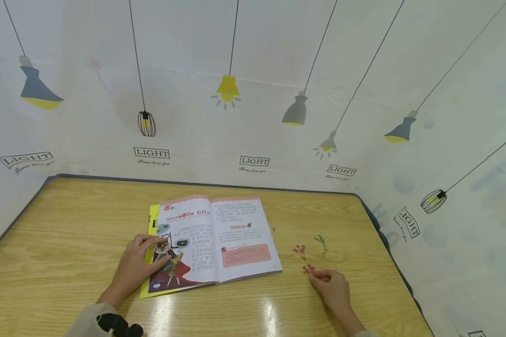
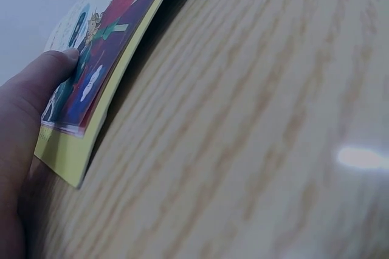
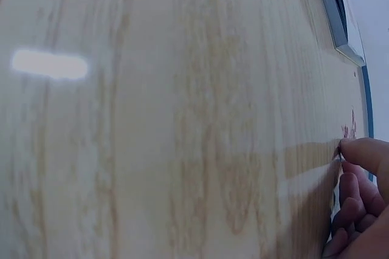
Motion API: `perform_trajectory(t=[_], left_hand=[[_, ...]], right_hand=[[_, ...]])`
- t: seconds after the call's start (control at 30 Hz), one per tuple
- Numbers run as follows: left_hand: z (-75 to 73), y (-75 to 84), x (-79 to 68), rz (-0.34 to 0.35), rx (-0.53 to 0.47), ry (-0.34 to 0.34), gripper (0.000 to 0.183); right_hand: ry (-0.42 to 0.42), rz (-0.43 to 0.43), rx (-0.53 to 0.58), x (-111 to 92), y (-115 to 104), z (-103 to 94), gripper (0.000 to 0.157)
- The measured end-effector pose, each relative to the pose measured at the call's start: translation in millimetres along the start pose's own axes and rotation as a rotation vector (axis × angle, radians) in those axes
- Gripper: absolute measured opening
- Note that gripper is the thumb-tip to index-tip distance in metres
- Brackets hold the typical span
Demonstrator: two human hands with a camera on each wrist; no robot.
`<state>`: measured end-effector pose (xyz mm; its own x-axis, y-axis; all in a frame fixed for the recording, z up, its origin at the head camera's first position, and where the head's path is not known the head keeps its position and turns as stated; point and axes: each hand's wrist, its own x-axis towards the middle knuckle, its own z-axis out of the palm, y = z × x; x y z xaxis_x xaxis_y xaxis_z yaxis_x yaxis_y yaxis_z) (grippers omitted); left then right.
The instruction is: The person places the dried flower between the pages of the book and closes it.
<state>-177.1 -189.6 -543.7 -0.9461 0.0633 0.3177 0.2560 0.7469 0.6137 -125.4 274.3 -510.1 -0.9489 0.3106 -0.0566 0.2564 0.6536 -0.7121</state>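
An open book with printed text and a colourful picture lies on the table. My left hand rests on its left page, thumb and fingers spread over the picture; in the left wrist view the thumb presses the page near its edge. Right of the book, my right hand pinches a small pink dried flower between thumb and forefinger, just above or at the tabletop. Beyond it lie another pink dried flower and a sprig with pale blossoms and a green stem.
The wooden table has a dark edge along the back and right. A pale curtain printed with hanging lamps surrounds it. A yellow cover shows under the book's left side. A tiny dark speck lies beside the right page.
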Motion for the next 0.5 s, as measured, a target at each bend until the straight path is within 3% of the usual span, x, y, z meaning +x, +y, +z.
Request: perform_trajectory(t=[0.5], left_hand=[[-0.7,2.6,-0.8,0.012,0.006,0.018,0.047]], right_hand=[[-0.052,0.015,-0.035,1.0,-0.8,-2.2,0.015]])
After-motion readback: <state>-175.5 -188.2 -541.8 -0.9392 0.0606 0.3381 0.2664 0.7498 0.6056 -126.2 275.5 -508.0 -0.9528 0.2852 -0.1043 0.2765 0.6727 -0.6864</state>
